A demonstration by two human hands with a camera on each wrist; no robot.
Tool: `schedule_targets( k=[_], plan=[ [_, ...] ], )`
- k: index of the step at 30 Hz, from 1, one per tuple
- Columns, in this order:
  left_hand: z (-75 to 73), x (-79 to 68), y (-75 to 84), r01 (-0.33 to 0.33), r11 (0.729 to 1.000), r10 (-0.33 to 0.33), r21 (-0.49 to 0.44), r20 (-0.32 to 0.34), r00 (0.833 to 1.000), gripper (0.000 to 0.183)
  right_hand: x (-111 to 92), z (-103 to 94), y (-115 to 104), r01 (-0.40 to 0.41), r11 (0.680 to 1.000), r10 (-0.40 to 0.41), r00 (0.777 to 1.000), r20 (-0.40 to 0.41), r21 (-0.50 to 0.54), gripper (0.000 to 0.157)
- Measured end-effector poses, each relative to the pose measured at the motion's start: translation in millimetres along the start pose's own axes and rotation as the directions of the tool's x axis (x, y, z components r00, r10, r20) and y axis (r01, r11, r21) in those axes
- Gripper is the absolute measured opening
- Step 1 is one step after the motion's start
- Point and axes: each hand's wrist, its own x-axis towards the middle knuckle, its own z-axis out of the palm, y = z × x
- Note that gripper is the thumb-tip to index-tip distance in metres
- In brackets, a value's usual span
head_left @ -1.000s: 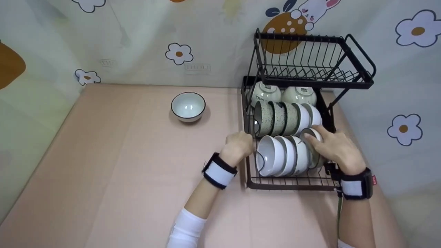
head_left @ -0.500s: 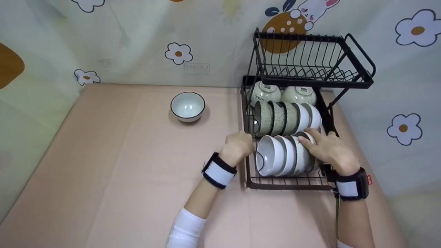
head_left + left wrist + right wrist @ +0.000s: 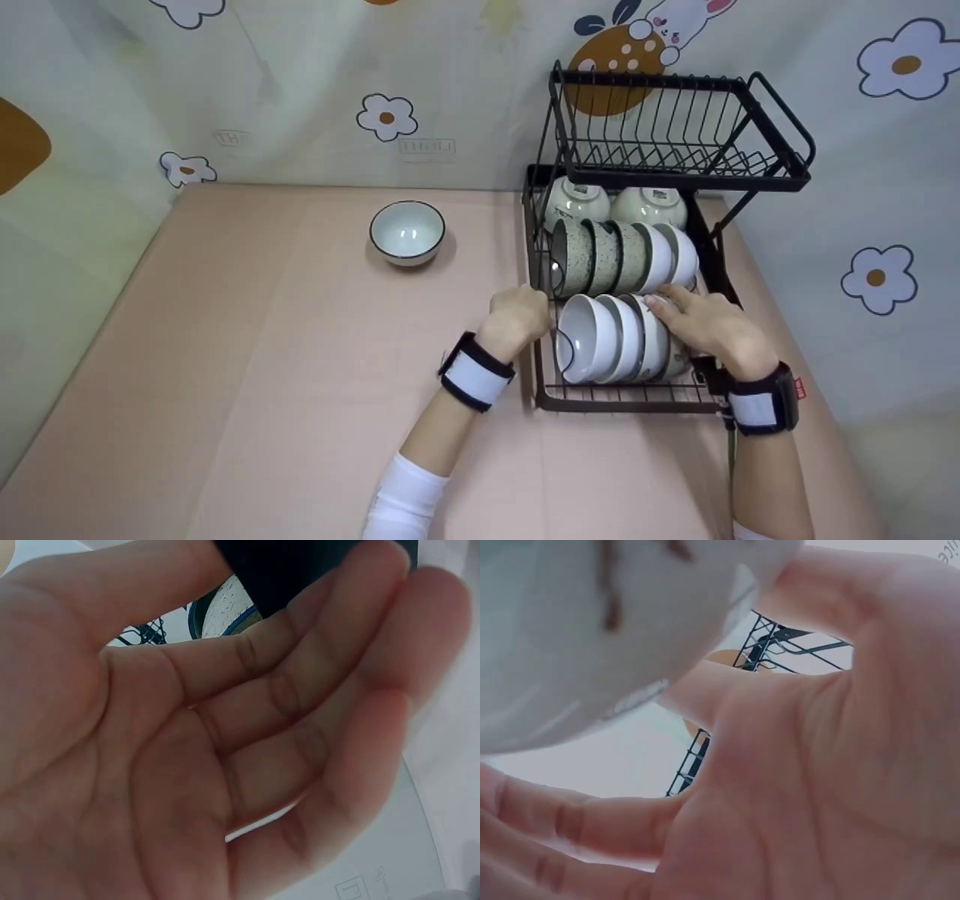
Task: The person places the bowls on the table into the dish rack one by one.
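A black two-tier dish rack (image 3: 630, 406) stands at the right of the table. My right hand (image 3: 712, 322) grips a bowl (image 3: 677, 360) at the right end of the front row, with thumb and index finger at its rim. It stands on edge against the white bowls (image 3: 589, 341) to its left. In the right wrist view, the held bowl (image 3: 607, 645) shows a pale, brown-marked outside. My left hand (image 3: 520, 319) holds the rack's left side. The left wrist view shows a dark piece of the rack (image 3: 292, 570) between its thumb and index finger.
Behind the front row stand speckled bowls (image 3: 574, 259) and white ones on edge. Two upturned bowls (image 3: 649, 206) sit at the back under the upper tier (image 3: 675, 180). A dark-rimmed bowl (image 3: 407, 232) stands upright on the table, left of the rack.
My right hand has moved left and slightly down with the bowl, which now sits closer against its neighbours in the front row. The left hand stays at the rack's side.
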Motion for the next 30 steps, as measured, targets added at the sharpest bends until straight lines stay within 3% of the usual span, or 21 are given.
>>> schedule_targets(
  k=[11, 16, 20, 26, 30],
  plan=[
    [-0.4, 0.0, -1.1, -0.014, 1.0, 0.014, -0.016, 0.0, 1.0, 0.032, 3, -1.7, 2, -0.019, 0.999, 0.022, 0.997, -0.078, 0.036, 0.074],
    [-0.1, 0.4, -1.5, -0.012, 1.0, 0.012, -0.024, 0.006, 1.0, 0.031, 4, -2.8, 2, 0.006, 1.0, -0.004, 0.978, -0.207, 0.011, 0.066],
    [-0.4, 1.2, -1.6, -0.01, 1.0, 0.01, -0.022, 0.014, 1.0, 0.031, 3, -2.1, 1, 0.034, 0.999, -0.036, 0.929, -0.369, -0.012, 0.049],
    [-1.5, 2.2, -6.6, -0.015, 0.999, 0.016, -0.051, 0.027, 1.0, 0.032, 4, 0.5, -2, 0.103, 0.994, -0.106, 0.801, -0.59, -0.038, 0.019],
    [-4.4, 4.3, -16.8, -0.007, 0.995, 0.006, -0.101, -0.003, 1.0, 0.038, 5, -0.2, -5, 0.131, 0.991, -0.126, 0.762, -0.635, -0.039, 0.017]
  ],
)
